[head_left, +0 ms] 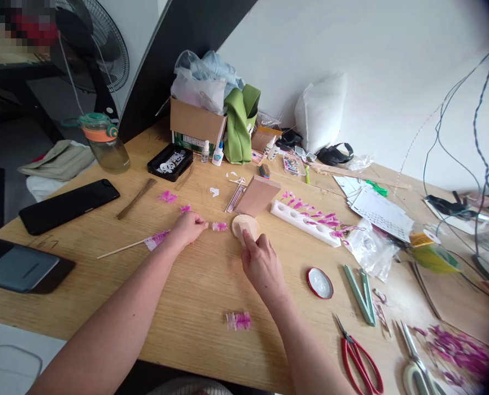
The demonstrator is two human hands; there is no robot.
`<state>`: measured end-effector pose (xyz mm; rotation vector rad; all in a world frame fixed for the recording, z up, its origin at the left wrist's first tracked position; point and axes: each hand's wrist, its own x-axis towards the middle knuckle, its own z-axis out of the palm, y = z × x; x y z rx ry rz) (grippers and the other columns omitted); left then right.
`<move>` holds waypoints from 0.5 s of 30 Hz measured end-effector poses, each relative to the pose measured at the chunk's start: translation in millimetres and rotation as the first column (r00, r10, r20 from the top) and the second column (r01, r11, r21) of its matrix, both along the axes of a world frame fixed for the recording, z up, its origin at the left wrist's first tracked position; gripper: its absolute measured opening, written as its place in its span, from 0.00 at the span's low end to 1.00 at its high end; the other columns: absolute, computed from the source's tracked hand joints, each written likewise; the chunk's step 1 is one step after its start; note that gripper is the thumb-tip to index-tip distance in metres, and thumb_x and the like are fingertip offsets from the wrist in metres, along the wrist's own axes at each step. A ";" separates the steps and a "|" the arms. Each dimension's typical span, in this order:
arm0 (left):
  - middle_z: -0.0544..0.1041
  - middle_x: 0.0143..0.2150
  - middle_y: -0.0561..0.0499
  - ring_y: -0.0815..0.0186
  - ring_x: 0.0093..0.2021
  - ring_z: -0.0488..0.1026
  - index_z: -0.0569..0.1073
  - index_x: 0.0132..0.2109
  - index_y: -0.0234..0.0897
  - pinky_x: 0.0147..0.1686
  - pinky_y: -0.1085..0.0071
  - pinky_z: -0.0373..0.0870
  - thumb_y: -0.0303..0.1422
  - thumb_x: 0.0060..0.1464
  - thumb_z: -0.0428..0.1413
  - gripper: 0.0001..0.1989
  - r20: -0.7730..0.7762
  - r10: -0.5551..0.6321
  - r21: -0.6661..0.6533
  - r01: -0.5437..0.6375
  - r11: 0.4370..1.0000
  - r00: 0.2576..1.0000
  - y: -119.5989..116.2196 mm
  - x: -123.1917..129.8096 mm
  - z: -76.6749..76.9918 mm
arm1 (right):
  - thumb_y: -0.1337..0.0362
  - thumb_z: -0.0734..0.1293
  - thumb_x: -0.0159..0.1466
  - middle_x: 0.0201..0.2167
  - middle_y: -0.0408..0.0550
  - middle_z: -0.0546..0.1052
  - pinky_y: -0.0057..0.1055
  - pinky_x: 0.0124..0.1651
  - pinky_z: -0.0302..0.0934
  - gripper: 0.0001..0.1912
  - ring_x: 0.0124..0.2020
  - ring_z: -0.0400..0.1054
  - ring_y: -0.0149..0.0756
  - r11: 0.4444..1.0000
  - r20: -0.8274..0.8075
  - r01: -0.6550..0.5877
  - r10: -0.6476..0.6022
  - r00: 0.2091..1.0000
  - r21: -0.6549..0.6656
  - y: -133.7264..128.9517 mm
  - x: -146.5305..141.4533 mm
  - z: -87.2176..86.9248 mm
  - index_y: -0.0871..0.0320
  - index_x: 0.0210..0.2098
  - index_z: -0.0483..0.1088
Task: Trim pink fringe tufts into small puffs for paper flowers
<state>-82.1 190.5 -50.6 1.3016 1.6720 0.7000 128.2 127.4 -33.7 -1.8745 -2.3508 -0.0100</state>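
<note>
The left hand [187, 226] pinches a pink brush [219, 226] at three o'clock, seemingly steadying it; the right hand [263, 265], grip unclear, presses a block [242, 226].

Bare hands [264, 264] — bare forearms [124, 304]

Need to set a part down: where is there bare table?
Bare table shows between left forearm and right forearm, from the wooden disc to the near pink tuft; also between the grey phone and left forearm. Crowded: right, around pale-handled scissors and pink petals; back, around the cardboard box.
</note>
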 end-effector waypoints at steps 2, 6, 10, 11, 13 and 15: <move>0.60 0.15 0.59 0.73 0.14 0.55 0.67 0.22 0.37 0.17 0.74 0.51 0.34 0.51 0.58 0.13 0.000 0.004 0.002 -0.004 1.000 1.000 -0.2 0.2 1.6 | 0.70 0.58 0.64 0.37 0.53 0.66 0.32 0.40 0.58 0.26 0.38 0.63 0.42 1.000 -0.001 0.003 -0.003 1.000 -0.008 0.2 0.0 -0.2 0.59 0.62 0.60; 0.58 0.14 0.60 0.72 0.14 0.55 0.67 0.23 0.37 0.17 0.74 0.51 0.32 0.53 0.55 0.12 -0.021 0.009 0.018 -0.009 1.000 1.000 0.2 0.0 1.5 | 0.70 0.57 0.64 0.38 0.54 0.66 0.32 0.39 0.58 0.26 0.39 0.64 0.42 1.000 -0.004 0.014 -0.014 1.000 -0.024 0.3 -0.5 -0.6 0.59 0.62 0.60; 0.61 0.15 0.59 0.70 0.17 0.58 0.69 0.23 0.37 0.21 0.73 0.54 0.31 0.52 0.55 0.10 -0.059 0.019 0.053 -0.016 0.998 0.998 0.6 -0.9 -0.9 | 0.70 0.58 0.64 0.39 0.55 0.67 0.32 0.40 0.58 0.25 0.39 0.64 0.42 1.000 -0.001 0.012 -0.012 1.000 -0.027 0.8 -1.1 0.4 0.60 0.62 0.61; 0.62 0.15 0.58 0.70 0.17 0.59 0.70 0.23 0.36 0.22 0.73 0.55 0.31 0.52 0.56 0.10 -0.068 0.021 0.061 -0.017 0.998 0.997 0.7 -1.0 -1.5 | 0.70 0.58 0.64 0.39 0.55 0.67 0.32 0.40 0.58 0.26 0.39 0.64 0.42 1.000 0.001 0.010 -0.010 1.000 -0.028 1.2 -1.3 1.0 0.60 0.62 0.60; 0.64 0.16 0.57 0.69 0.19 0.61 0.71 0.24 0.36 0.24 0.73 0.56 0.32 0.52 0.56 0.10 -0.086 0.024 0.071 -0.018 0.997 0.996 1.1 -1.2 -2.5 | 0.70 0.58 0.64 0.38 0.54 0.67 0.32 0.40 0.58 0.26 0.39 0.65 0.42 0.999 0.010 0.009 -0.009 1.000 -0.037 2.3 -1.6 2.9 0.59 0.62 0.60; 0.65 0.16 0.56 0.69 0.19 0.62 0.71 0.25 0.36 0.24 0.73 0.57 0.32 0.52 0.56 0.09 -0.104 0.027 0.073 -0.019 0.997 0.994 1.6 -1.2 -3.3 | 0.71 0.59 0.63 0.38 0.54 0.67 0.32 0.39 0.58 0.26 0.38 0.65 0.42 0.998 0.019 0.011 -0.010 1.000 -0.060 3.6 -2.1 5.4 0.58 0.62 0.61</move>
